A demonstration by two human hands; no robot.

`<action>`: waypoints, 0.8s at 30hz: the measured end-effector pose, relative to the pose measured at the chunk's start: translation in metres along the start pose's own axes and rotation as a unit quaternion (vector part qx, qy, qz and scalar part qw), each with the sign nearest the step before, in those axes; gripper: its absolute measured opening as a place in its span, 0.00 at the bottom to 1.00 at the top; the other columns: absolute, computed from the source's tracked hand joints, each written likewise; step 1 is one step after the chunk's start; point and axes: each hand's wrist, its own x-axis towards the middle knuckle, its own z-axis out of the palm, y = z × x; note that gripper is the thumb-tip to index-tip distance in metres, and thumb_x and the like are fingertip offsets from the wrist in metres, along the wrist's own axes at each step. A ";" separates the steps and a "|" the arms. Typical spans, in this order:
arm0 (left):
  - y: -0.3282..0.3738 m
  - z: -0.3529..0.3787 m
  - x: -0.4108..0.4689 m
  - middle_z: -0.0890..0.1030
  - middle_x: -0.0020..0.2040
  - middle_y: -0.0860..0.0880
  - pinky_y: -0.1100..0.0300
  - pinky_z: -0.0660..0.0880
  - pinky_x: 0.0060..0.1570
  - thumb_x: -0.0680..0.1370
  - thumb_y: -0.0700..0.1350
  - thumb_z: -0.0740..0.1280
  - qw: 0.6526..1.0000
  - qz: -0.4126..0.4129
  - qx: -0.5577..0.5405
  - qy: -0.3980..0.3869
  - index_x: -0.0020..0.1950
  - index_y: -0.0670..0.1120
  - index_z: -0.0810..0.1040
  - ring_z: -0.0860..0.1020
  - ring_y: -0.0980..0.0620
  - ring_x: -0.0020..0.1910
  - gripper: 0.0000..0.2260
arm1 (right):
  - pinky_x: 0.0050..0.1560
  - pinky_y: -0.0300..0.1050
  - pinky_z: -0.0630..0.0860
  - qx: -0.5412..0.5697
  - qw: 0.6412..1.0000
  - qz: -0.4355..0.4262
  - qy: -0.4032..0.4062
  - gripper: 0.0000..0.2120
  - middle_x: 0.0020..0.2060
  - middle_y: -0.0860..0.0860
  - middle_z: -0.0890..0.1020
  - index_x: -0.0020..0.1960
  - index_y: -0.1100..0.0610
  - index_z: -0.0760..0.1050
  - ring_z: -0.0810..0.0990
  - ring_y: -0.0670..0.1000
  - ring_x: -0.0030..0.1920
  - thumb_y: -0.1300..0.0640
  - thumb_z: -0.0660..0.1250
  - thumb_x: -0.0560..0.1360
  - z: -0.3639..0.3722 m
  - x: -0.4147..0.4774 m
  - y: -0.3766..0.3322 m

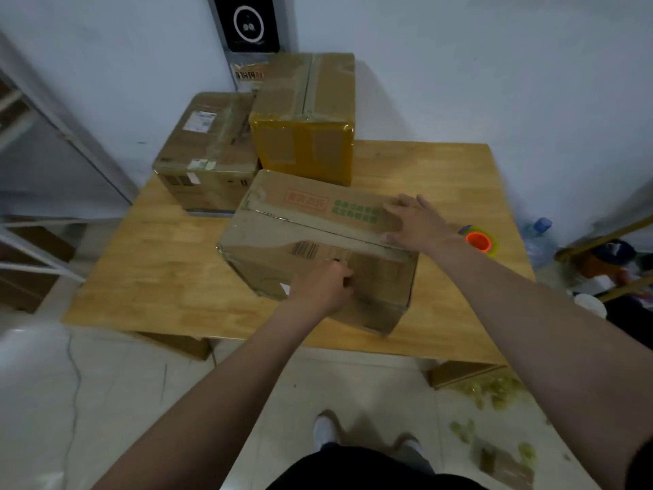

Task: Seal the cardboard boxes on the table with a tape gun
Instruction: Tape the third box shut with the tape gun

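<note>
The near box (282, 235) lies askew on the table (159, 270), close to its front edge, flaps down and a tape strip running along the top seam. The right hand (418, 224) lies flat on the box's right end, fingers spread over the seam. The left hand (325, 288) is curled at the near top edge; I cannot tell whether it grips anything. A tape roll (478, 241) with an orange core sits on the table just right of the right wrist. Behind stand a brown box (208, 150) and a yellow box (304, 136), touching. A bottle (539, 238) stands beyond the table's right edge.
</note>
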 end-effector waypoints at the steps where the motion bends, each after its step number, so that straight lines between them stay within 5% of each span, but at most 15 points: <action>1: 0.001 0.001 -0.001 0.73 0.74 0.47 0.44 0.73 0.68 0.83 0.49 0.65 1.000 -0.010 -0.005 -0.003 0.75 0.51 0.74 0.70 0.44 0.73 0.20 | 0.79 0.62 0.52 0.003 1.000 -0.003 -0.021 0.42 0.82 0.49 0.50 0.81 0.39 0.52 0.46 0.59 0.82 0.35 0.69 0.75 -0.001 0.012 0.001; 5: 0.009 0.009 -0.008 0.60 0.82 0.51 0.41 0.65 0.74 0.84 0.50 0.64 0.997 -0.044 -0.057 -0.012 0.80 0.49 0.66 0.54 0.46 0.82 0.24 | 0.77 0.60 0.58 0.019 0.999 -0.005 -0.047 0.46 0.80 0.56 0.57 0.81 0.40 0.53 0.55 0.62 0.79 0.32 0.71 0.71 0.004 0.020 0.003; 11: 0.028 0.019 -0.014 0.70 0.71 0.48 0.51 0.72 0.64 0.79 0.56 0.71 0.992 -0.064 -0.096 0.046 0.71 0.49 0.77 0.73 0.46 0.68 0.23 | 0.72 0.60 0.63 0.067 0.997 0.018 -0.045 0.46 0.73 0.58 0.62 0.81 0.39 0.57 0.62 0.65 0.73 0.30 0.72 0.68 0.016 -0.017 0.032; 24: 0.097 0.057 -0.010 0.61 0.76 0.55 0.49 0.68 0.72 0.65 0.63 0.81 0.998 -0.018 -0.063 0.000 0.73 0.57 0.73 0.57 0.53 0.78 0.39 | 0.56 0.53 0.74 0.077 0.996 0.042 -0.029 0.42 0.65 0.59 0.75 0.77 0.55 0.64 0.69 0.60 0.69 0.35 0.73 0.71 0.045 -0.116 0.105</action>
